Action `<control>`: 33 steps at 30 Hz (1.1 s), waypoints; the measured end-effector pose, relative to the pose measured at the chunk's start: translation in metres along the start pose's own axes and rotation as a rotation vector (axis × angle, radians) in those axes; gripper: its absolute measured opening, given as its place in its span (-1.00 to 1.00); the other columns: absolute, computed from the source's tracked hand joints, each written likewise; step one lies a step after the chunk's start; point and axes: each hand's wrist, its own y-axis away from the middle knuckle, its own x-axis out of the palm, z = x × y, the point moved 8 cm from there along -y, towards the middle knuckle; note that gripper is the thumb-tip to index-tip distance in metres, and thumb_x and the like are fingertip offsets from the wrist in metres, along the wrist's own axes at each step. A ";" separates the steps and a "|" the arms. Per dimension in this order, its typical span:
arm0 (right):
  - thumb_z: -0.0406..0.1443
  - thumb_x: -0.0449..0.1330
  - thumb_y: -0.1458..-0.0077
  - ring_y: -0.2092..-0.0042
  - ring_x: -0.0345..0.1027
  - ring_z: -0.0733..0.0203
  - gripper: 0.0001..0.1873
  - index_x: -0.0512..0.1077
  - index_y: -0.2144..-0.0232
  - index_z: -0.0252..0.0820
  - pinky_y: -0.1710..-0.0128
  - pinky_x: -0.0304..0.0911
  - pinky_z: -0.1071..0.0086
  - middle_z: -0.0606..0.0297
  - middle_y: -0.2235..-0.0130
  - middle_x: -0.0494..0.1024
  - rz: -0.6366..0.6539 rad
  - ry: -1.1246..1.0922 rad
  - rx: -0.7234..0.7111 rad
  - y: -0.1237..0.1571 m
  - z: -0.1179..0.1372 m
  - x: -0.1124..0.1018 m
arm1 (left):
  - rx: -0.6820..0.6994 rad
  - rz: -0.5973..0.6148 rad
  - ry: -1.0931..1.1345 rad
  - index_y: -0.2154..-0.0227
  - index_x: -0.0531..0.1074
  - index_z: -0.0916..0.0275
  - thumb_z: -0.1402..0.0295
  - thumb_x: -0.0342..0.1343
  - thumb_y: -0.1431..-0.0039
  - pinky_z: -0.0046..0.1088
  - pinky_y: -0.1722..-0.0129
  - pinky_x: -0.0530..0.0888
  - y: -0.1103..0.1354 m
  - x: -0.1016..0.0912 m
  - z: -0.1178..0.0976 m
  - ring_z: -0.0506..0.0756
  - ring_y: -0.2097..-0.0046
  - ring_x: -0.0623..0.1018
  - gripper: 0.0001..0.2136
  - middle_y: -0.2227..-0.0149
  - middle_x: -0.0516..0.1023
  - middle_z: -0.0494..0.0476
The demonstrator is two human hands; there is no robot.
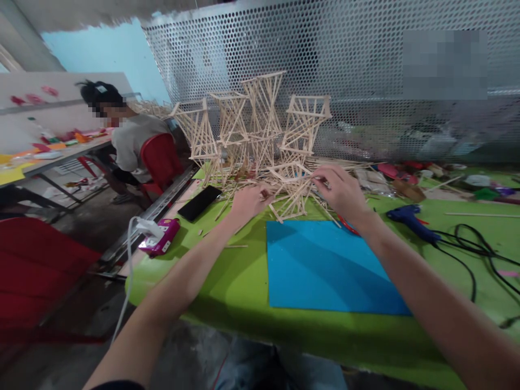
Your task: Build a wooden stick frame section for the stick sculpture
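Between my hands is a small twisted wooden stick structure (293, 189), open in the middle, just beyond the blue sheet. My left hand (252, 200) is curled at its left side, fingers closed on the sticks there. At the upper right corner, my right hand (340, 190) pinches the structure between thumb and fingers. Behind it stand taller stick towers (264, 108), joined in a cluster. Loose sticks lie around their base and partly blend with the held piece.
A blue sheet (317, 271) lies on the green-covered table (227, 287). To the right rests a blue glue gun (414, 222) with black cable. A black phone (200, 203) and purple power strip (164, 238) are at left. Beyond, a person (138, 135) sits on a red chair.
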 end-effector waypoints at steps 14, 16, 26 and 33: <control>-0.20 0.22 -0.39 -0.07 0.46 -0.06 -0.84 0.60 0.08 0.00 -0.11 0.30 0.00 0.18 -0.03 0.63 0.036 0.031 -0.127 0.007 0.014 -0.010 | 0.039 0.150 0.050 0.04 0.67 0.04 0.16 0.04 -0.47 -0.44 0.24 0.50 -0.001 0.017 -0.002 0.12 0.20 0.66 -0.71 0.06 0.74 0.04; -0.21 0.22 -0.38 -0.02 0.50 -0.05 -0.84 0.61 0.11 0.03 -0.07 0.35 0.01 0.19 0.04 0.65 0.000 -0.023 -0.076 0.007 0.012 -0.024 | 0.051 0.132 0.061 0.02 0.67 0.04 0.11 0.04 -0.47 -0.44 0.24 0.50 0.000 0.015 -0.004 0.12 0.16 0.67 -0.69 0.03 0.74 0.03; -0.22 0.25 -0.34 0.00 0.59 -0.06 -0.88 0.61 0.15 0.02 -0.07 0.47 -0.02 0.23 0.10 0.71 0.000 -0.131 0.026 0.030 -0.009 -0.042 | 0.108 0.156 0.017 0.00 0.67 0.03 0.05 0.03 -0.47 -0.42 0.27 0.49 0.004 0.017 -0.021 0.13 0.19 0.65 -0.65 0.10 0.74 0.07; -0.19 0.22 -0.35 0.02 0.58 -0.04 -0.82 0.61 0.23 -0.06 -0.07 0.45 0.07 0.21 0.18 0.70 0.127 -0.149 -0.037 0.034 -0.008 -0.024 | 0.062 0.146 0.112 0.07 0.67 0.06 0.03 0.09 -0.44 -0.45 0.33 0.43 0.009 0.022 -0.031 0.06 0.33 0.61 -0.68 0.27 0.73 0.02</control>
